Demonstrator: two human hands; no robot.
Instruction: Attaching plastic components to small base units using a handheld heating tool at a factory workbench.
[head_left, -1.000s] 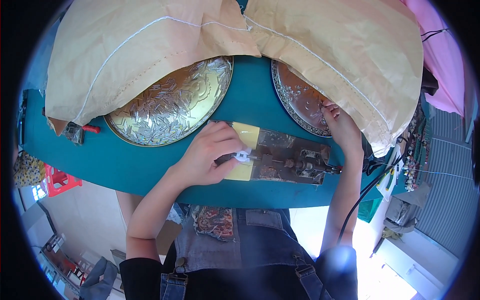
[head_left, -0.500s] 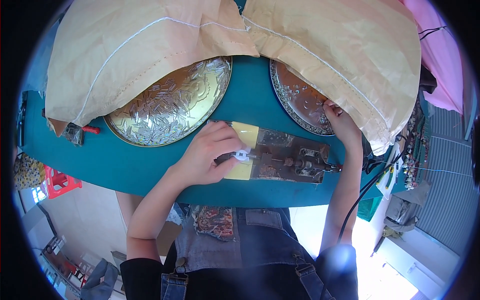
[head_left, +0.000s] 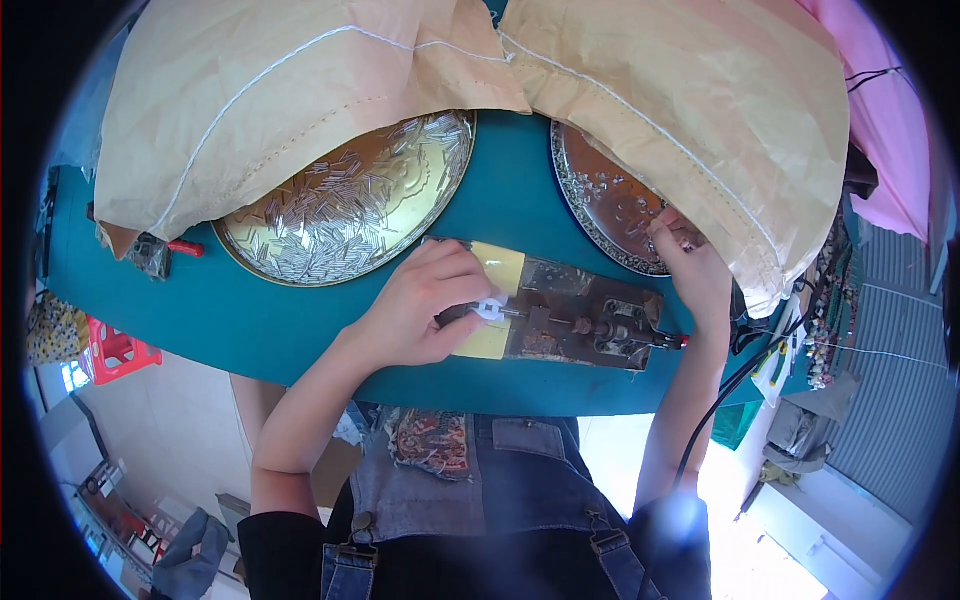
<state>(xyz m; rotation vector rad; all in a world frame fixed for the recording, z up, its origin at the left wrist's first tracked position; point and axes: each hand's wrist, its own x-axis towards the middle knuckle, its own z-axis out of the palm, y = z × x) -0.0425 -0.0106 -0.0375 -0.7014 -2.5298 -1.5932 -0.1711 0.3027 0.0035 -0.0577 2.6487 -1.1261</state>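
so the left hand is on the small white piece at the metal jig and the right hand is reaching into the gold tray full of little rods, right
Not quite. In the head view the right hand reaches into the darker silver tray on the right, not the gold tray of rods. The left hand is indeed at the white piece on the metal jig.

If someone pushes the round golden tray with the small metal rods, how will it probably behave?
The golden tray looks thin and stiff, so it would probably slide flat on the teal table. The loose metal rods would likely roll and shift. The paper sack lying over its rim may drag.

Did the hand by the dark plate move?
Yes. The right hand slid a little lower along the dark plate, away from the paper sack.
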